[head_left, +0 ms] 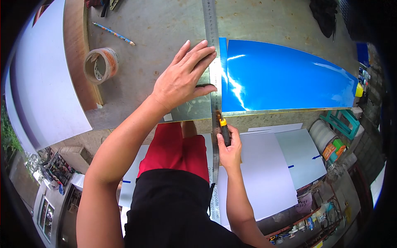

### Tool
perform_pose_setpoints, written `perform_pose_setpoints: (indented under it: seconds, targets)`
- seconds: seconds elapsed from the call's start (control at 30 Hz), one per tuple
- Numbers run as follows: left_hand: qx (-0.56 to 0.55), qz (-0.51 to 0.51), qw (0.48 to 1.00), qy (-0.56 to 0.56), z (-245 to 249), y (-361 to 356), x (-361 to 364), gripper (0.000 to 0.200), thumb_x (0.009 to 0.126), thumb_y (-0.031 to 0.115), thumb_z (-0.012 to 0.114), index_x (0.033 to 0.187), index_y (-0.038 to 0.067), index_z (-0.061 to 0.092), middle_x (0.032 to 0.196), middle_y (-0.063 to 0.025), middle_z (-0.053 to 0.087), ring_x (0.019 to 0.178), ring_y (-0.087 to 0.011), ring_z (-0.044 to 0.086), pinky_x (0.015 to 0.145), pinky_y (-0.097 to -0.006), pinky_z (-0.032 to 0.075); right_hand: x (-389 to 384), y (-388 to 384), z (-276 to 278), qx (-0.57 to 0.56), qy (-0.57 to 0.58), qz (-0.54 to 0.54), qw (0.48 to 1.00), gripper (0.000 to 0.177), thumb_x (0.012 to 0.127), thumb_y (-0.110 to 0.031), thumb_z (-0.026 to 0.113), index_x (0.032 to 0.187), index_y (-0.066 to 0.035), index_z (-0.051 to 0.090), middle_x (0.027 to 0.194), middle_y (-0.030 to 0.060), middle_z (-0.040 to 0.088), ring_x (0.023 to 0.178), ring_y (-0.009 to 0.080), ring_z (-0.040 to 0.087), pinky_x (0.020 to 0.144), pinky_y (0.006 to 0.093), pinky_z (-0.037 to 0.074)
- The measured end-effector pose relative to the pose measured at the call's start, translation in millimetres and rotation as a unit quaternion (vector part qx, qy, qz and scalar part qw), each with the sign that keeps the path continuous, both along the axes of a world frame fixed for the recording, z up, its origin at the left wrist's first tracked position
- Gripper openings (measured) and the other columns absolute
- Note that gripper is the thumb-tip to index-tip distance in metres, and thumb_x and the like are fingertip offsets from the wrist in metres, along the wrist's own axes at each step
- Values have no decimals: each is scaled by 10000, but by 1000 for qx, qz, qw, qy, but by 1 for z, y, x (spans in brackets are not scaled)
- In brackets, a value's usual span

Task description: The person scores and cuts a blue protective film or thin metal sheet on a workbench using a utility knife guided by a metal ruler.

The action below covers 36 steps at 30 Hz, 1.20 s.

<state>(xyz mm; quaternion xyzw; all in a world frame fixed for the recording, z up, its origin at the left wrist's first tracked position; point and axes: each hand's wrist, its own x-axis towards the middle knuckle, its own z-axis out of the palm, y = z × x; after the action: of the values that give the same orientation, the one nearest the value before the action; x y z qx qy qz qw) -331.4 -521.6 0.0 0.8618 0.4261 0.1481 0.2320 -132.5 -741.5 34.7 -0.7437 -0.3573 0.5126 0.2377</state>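
A long steel ruler (211, 25) lies across the metal-topped table (157, 20) and runs out past its near edge. My left hand (184, 74) is spread over the table, fingertips and thumb resting on the ruler. In my right hand (230, 152) is a utility knife (224, 133) with a black and yellow handle. Its blade end points at the table's near edge, right beside the ruler. To the ruler's right lies a glossy blue sheet (285, 78) with a curved far edge. A narrow blue strip (223, 58) sits between that sheet and the ruler.
On the left are a roll of tape (108, 62), a pencil (113, 33) and a large white curved panel (45, 78). White sheets (260, 177) lie below the table edge at right. A green plastic stool (349, 124) and a bucket (321, 134) stand farther right.
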Motion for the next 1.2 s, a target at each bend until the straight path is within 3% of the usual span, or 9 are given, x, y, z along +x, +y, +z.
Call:
perform_pose_setpoints:
  seconds: [0.13,0.2,0.23,0.67,0.73,0.93,1.2]
  targets:
    - [3,0,1000,11,1,0,0,928,821,528,849,1558,50,549,1633,-60,488,1581,-260,384,1356,-502,255,1,-3,-3,7,0,-1,1000,352,1024,-70,723,1352,-12,611,1079,56,703,979,125,654,892,291,530]
    - [9,-3,1000,19,0,0,0,905,863,574,795,1562,53,550,1631,-60,487,1581,-251,381,1358,-495,240,0,-1,-1,4,-6,-5,1000,303,1041,-143,705,1313,-30,631,1084,141,747,994,258,725,908,380,553]
    - [17,-6,999,28,-1,0,0,889,906,620,740,1565,55,551,1630,-61,485,1580,-243,378,1360,-488,225,-1,-1,-2,4,-6,-6,1000,303,1041,-143,705,1313,-30,631,1084,141,747,994,258,725,908,380,553]
    - [20,-8,999,36,-1,0,1,914,896,640,733,1581,67,539,1643,-56,479,1581,-242,378,1355,-489,229,-1,0,0,6,-10,-8,1000,313,1040,-148,711,1319,-30,633,1064,133,747,983,243,720,903,373,554]
    - [8,2,1000,24,0,-1,2,935,816,559,830,1572,85,553,1651,-36,474,1591,-241,368,1359,-488,252,0,-1,-1,-2,-2,-12,1000,316,1038,-148,712,1321,-30,634,1066,134,748,985,242,720,904,374,554]
    - [10,3,1000,26,1,0,3,918,814,535,847,1561,82,566,1641,-34,483,1587,-241,373,1355,-487,264,0,-1,-2,-16,-7,-10,1000,327,1037,-154,717,1328,-30,634,1065,128,751,982,240,718,905,377,555]
    - [16,5,1000,20,2,0,4,897,804,484,868,1550,79,577,1625,-42,498,1578,-248,390,1346,-493,279,-7,18,-6,18,-42,-65,997,171,1043,-165,699,1124,-34,625,970,129,725,912,250,722,860,400,557]
